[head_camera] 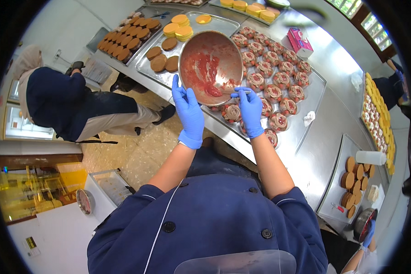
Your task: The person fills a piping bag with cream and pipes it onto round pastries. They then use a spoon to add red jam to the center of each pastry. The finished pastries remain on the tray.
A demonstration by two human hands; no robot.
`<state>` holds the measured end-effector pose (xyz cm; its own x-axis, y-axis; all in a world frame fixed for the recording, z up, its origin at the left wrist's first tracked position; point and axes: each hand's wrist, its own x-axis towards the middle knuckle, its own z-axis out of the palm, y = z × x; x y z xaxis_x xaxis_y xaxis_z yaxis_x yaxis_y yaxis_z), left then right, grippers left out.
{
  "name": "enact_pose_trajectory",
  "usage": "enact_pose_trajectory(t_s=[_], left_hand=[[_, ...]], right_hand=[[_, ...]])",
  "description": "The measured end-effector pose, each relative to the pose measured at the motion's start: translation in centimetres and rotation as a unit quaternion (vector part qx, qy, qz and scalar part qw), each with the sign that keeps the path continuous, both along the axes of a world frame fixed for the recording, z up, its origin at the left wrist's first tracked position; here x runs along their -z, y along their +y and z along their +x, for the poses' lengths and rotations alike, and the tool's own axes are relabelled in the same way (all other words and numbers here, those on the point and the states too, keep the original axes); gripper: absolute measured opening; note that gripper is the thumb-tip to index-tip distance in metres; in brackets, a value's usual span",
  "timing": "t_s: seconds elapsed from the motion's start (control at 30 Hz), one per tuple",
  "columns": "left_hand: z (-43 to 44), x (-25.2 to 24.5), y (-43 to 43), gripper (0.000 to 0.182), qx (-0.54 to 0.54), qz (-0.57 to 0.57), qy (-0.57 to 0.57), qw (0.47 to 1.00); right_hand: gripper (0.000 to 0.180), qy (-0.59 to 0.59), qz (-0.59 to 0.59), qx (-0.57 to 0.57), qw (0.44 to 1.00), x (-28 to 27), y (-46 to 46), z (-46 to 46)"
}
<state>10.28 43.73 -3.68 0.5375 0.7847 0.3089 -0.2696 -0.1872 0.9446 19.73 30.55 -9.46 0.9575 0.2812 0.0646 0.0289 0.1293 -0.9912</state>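
My left hand (191,114), in a blue glove, holds a steel mixing bowl (231,51) by its near left rim. The bowl is tilted towards me, and red fruit sauce (209,73) coats its inside and pools low down. In my gloved right hand (250,111) is the thin metal handle of a utensil (227,91), probably a spoon; its head lies in the sauce. To the right of the bowl, rows of clear dessert cups (273,93) carry brown frosting swirls with red centres. Some of the cups are partly hidden behind my right hand.
Brown and yellow cake rounds (184,33) rest on a sheet tray (222,24) behind the bowl. A pink tissue box (299,42) and a crumpled tissue (309,118) are at the right. One person (54,99) stands left; another person's gloved hand (369,234) touches a bowl at lower right.
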Motion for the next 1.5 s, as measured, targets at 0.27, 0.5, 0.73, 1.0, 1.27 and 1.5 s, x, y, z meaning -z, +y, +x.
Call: enact_pose_trajectory(t_s=[0.27, 0.5, 0.73, 1.0, 1.27, 1.5], left_hand=[[4.1, 1.8, 4.0, 0.029, 0.099, -0.177, 0.073, 0.976], [7.9, 4.8, 8.8, 0.022, 0.134, -0.201, 0.099, 0.965], [8.9, 6.5, 15.8, 0.022, 0.098, -0.159, 0.132, 0.973], [8.3, 6.6, 21.4, 0.016, 0.112, -0.141, 0.136, 0.974], [8.6, 6.3, 20.8, 0.015, 0.115, -0.148, 0.160, 0.969], [7.6, 5.7, 18.3, 0.015, 0.159, -0.087, 0.163, 0.970]], right_hand=[[0.019, 0.117, 0.055, 0.039, 0.991, -1.6, 0.5, 4.3], [0.021, 0.120, 0.043, 0.105, 0.986, -1.0, 2.3, 7.7], [0.022, 0.122, 0.018, 0.187, 0.975, 0.9, 1.4, 6.4], [0.015, -0.075, -0.196, 0.290, 0.934, 7.6, -1.1, 2.8], [0.017, -0.269, -0.416, 0.262, 0.828, 9.4, -2.2, 1.3], [0.015, -0.192, -0.298, 0.322, 0.878, 6.2, -1.3, 2.4]])
